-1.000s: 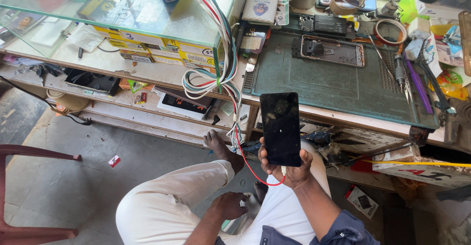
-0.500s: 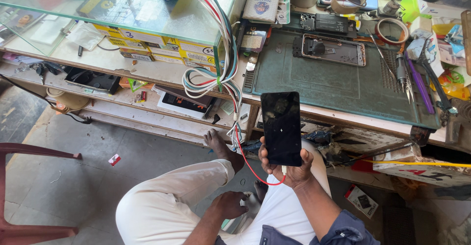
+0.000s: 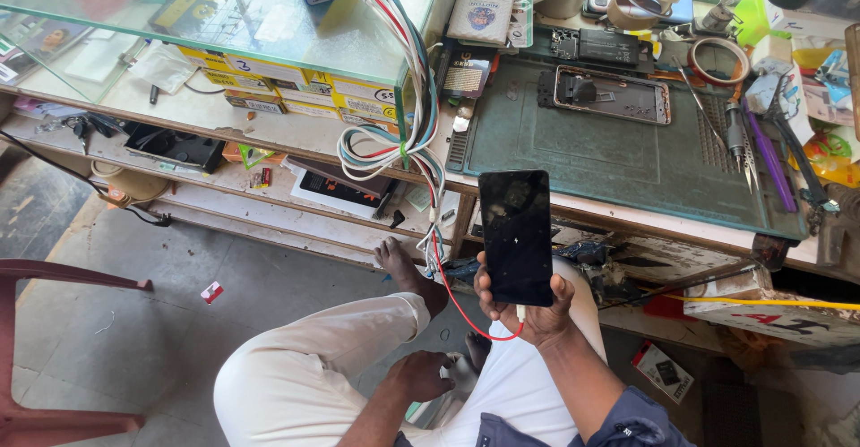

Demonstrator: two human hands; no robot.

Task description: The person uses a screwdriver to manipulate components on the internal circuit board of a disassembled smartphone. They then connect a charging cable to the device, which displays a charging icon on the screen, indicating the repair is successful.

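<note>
While the left hand (image 3: 421, 377) rests low, the right hand (image 3: 528, 308) grips a black phone (image 3: 515, 236).

A glossy black glass face is shown on the phone (image 3: 515, 236), into which a smooth red plastic-sheathed cable (image 3: 461, 308) is plugged. A matt, rubbery green mat (image 3: 618, 160) is laid on the worn, chipped wooden tabletop (image 3: 627, 223). Bare metal is seen in the phone frame (image 3: 614, 95) and tweezers (image 3: 743, 147). The case (image 3: 224, 26) is of clear, reflective glass. The trousers (image 3: 305, 375) are of pale matt cloth; the floor (image 3: 134, 322) is of rough grey stone.
</note>
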